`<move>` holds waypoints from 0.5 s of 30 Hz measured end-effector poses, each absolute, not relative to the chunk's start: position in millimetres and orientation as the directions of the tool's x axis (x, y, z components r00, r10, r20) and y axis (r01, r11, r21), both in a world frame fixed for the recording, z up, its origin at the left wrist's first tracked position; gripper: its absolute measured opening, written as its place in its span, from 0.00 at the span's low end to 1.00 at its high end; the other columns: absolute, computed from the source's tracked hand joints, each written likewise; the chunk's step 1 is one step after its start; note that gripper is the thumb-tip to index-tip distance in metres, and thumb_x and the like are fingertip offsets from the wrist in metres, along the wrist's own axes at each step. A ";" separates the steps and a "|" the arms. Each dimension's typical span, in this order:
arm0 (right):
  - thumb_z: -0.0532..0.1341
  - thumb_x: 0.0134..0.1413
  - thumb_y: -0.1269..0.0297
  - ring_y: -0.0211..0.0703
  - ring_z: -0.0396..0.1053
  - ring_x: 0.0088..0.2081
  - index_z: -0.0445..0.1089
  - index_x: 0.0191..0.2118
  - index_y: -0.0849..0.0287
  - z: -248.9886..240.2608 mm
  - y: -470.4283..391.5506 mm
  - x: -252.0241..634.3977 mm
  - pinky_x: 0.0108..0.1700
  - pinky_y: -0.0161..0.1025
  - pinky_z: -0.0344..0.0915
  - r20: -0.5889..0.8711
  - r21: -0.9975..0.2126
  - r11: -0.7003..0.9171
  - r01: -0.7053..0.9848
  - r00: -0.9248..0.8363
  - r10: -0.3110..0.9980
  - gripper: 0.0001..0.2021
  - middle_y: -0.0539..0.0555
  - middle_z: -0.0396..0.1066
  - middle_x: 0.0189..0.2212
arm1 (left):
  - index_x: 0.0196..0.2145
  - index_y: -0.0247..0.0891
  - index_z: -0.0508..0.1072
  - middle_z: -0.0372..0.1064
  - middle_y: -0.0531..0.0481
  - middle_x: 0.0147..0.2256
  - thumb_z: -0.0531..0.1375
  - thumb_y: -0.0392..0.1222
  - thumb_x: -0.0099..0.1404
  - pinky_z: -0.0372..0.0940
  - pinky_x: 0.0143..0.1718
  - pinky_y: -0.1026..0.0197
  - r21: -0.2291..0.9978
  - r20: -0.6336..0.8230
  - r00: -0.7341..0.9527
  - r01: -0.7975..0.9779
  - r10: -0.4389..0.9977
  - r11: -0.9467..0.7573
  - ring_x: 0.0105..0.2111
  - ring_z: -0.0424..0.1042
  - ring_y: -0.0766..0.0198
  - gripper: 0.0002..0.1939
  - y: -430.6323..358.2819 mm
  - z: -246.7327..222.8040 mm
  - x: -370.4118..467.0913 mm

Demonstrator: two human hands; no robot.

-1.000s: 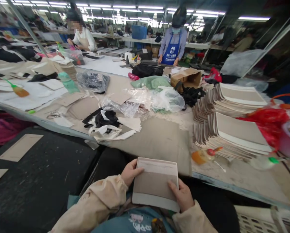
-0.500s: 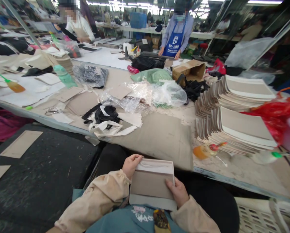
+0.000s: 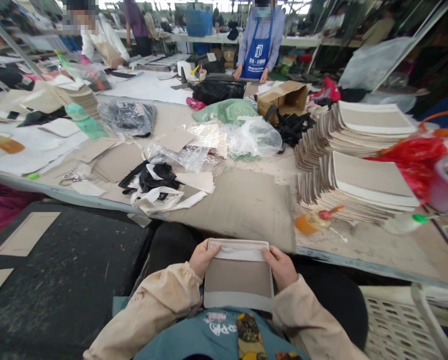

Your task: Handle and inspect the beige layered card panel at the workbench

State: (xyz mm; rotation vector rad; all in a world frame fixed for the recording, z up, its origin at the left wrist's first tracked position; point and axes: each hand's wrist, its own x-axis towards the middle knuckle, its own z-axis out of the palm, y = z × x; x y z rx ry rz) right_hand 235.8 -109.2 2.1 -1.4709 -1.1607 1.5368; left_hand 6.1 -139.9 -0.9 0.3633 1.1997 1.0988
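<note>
Head view, lower centre: left grip (image 3: 204, 258) and right grip (image 3: 283, 267) are corner-pinching the panel (image 3: 239, 277), likely light, semi-stiff, best edge-held.

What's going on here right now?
A person holds a beige panel over their lap, left hand and right hand gripping its two upper corners. On the table to the right are stacks of similar panels and an orange bottle. Across it stands a co-worker in a blue apron.
</note>
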 end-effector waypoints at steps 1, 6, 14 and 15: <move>0.61 0.46 0.43 0.41 0.64 0.28 0.71 0.31 0.61 0.5 -106.4 235.4 0.31 0.35 0.61 -0.351 -0.933 -0.337 0.129 -0.107 0.930 0.22 0.50 0.68 0.24 | 0.34 0.32 0.70 0.72 0.48 0.29 0.69 0.51 0.47 0.64 0.32 0.61 0.722 -0.571 -0.028 -0.493 0.821 0.485 0.28 0.70 0.63 0.23 -139.8 -0.6 7.0; 0.61 0.46 0.43 0.36 0.55 0.24 0.64 0.22 0.59 -11.0 -104.1 234.1 0.26 0.33 0.53 -0.333 -0.928 -0.316 0.197 -0.061 0.941 0.21 0.45 0.57 0.18 | 0.36 0.34 0.70 0.71 0.51 0.28 0.65 0.54 0.52 0.62 0.29 0.65 0.807 -0.520 -0.140 -0.405 0.843 0.430 0.25 0.68 0.67 0.21 -138.8 -5.2 6.3; 0.58 0.46 0.41 0.41 0.62 0.29 0.69 0.35 0.61 -8.4 -102.5 235.5 0.31 0.35 0.59 -0.319 -0.936 -0.297 0.189 -0.095 0.943 0.24 0.50 0.67 0.26 | 0.36 0.35 0.68 0.69 0.54 0.26 0.66 0.50 0.51 0.60 0.27 0.67 0.834 -0.511 -0.114 -0.305 0.852 0.459 0.25 0.65 0.69 0.20 -135.1 -16.8 4.6; 0.59 0.45 0.42 0.41 0.62 0.29 0.69 0.35 0.61 -7.2 -101.7 235.8 0.31 0.35 0.58 -0.319 -0.934 -0.297 0.199 -0.094 0.943 0.23 0.50 0.67 0.25 | 0.35 0.35 0.68 0.69 0.54 0.26 0.66 0.50 0.51 0.60 0.27 0.67 0.834 -0.509 -0.101 -0.304 0.855 0.461 0.24 0.65 0.69 0.19 -135.0 -16.0 4.7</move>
